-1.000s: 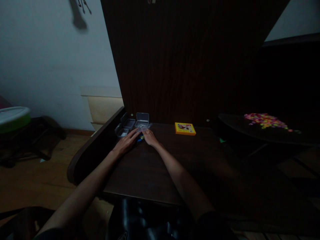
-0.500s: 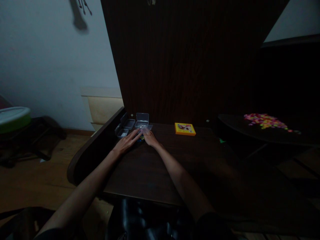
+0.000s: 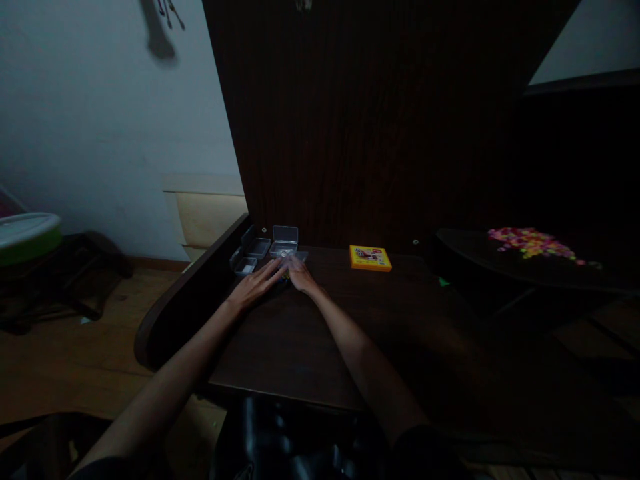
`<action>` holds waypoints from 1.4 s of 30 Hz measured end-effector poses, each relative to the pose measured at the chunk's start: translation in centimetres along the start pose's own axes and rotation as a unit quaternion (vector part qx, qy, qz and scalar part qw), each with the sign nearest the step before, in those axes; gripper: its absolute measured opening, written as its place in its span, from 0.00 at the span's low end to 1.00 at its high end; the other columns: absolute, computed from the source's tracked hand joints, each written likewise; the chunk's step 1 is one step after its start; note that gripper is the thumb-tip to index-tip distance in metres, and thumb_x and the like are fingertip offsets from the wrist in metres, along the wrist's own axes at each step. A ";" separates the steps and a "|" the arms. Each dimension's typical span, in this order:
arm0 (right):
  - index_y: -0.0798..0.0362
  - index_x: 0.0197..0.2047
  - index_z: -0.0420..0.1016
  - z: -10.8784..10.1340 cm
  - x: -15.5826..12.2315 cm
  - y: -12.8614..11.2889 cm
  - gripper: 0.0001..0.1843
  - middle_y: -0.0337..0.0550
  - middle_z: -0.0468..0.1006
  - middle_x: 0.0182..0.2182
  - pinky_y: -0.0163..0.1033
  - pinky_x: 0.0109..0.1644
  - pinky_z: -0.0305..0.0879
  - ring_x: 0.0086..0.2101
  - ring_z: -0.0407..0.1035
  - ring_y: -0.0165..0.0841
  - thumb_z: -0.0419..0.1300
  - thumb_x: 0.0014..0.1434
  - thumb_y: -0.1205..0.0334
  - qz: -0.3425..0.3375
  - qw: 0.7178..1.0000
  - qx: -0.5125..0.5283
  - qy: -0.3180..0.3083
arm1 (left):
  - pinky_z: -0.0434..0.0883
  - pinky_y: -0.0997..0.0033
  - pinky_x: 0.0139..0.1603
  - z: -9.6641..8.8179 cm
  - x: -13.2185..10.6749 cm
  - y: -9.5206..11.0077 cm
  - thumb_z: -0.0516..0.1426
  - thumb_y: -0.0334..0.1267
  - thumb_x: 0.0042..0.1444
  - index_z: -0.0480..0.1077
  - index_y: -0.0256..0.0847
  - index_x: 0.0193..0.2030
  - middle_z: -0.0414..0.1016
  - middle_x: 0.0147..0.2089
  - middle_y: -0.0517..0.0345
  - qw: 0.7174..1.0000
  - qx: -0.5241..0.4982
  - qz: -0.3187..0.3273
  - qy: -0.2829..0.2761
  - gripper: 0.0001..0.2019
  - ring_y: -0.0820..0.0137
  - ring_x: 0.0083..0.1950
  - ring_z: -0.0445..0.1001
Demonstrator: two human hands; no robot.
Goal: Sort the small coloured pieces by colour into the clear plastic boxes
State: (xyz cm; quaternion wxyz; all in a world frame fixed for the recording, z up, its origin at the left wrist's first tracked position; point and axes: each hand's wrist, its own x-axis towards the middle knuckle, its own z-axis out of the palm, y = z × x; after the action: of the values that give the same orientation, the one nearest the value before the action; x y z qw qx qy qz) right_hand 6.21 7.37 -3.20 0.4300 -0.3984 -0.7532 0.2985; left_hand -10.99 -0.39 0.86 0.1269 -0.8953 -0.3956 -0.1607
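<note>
My left hand (image 3: pixel 253 287) lies low over the tabletop, its fingers stretched out towards the right. Close beside it is my right hand (image 3: pixel 302 277), its fingers smeared by motion, so I cannot make out what they hold. A small dark heap with blue and yellow bits (image 3: pixel 285 275) shows between the two hands, partly covered by the fingers. Just beyond the fingertips stands a clear plastic box (image 3: pixel 285 235) with its lid raised. Two more clear boxes, a larger one (image 3: pixel 259 249) and a smaller one (image 3: pixel 246 266), sit open to the left of it.
A flat yellow box (image 3: pixel 370 258) lies on the dark wooden table (image 3: pixel 300 347) to the right. Colourful small pieces (image 3: pixel 533 243) are heaped on a side surface at far right. A raised wooden side panel (image 3: pixel 165 327) borders the table's left; a tall dark panel (image 3: pixel 345 133) rises behind.
The fingers of my right hand have shifted slightly to the right and are blurred. My left hand has stayed nearly in place. The boxes have not moved.
</note>
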 end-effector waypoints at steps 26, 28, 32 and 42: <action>0.53 0.45 0.77 -0.3 -0.1 -0.8 0.20 0.45 0.75 0.48 0.40 0.60 0.56 0.50 0.66 0.33 0.47 0.57 0.73 -0.044 0.998 -0.023 -0.026 | 0.72 0.54 0.55 -1.4 -0.2 0.2 0.46 0.33 0.62 0.49 0.45 0.67 0.53 0.69 0.46 0.992 -0.082 -0.073 0.059 0.26 0.57 0.63 0.64; 0.52 0.43 0.77 -0.3 -0.2 -0.9 0.20 0.45 0.75 0.47 0.41 0.60 0.56 0.50 0.66 0.33 0.47 0.57 0.73 -0.045 0.998 -0.019 -0.025 | 0.72 0.54 0.56 -1.5 -0.1 0.3 0.46 0.33 0.62 0.50 0.46 0.67 0.54 0.68 0.46 0.992 -0.085 -0.069 0.066 0.25 0.58 0.63 0.64; 0.53 0.41 0.76 -0.6 -0.3 -1.1 0.19 0.44 0.75 0.44 0.40 0.58 0.59 0.47 0.67 0.33 0.47 0.55 0.74 -0.045 0.999 -0.012 -0.011 | 0.69 0.54 0.59 -1.6 0.0 0.3 0.46 0.32 0.62 0.51 0.43 0.66 0.54 0.68 0.46 0.991 -0.082 -0.070 0.080 0.25 0.57 0.64 0.63; 0.53 0.43 0.73 -1.4 -0.8 -1.7 0.21 0.44 0.73 0.43 0.41 0.56 0.60 0.47 0.66 0.34 0.46 0.52 0.75 -0.030 0.997 0.006 0.065 | 0.66 0.54 0.61 -2.1 0.3 -0.1 0.54 0.36 0.58 0.53 0.42 0.64 0.58 0.65 0.45 0.955 -0.184 -0.128 0.192 0.27 0.59 0.64 0.62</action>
State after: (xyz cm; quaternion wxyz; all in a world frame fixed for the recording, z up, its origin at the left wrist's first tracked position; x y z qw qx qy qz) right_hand 7.13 5.99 -1.47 0.4890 -0.3914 -0.7335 0.2639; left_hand -11.29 -0.82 2.88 0.0124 -0.7971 -0.4390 -0.4145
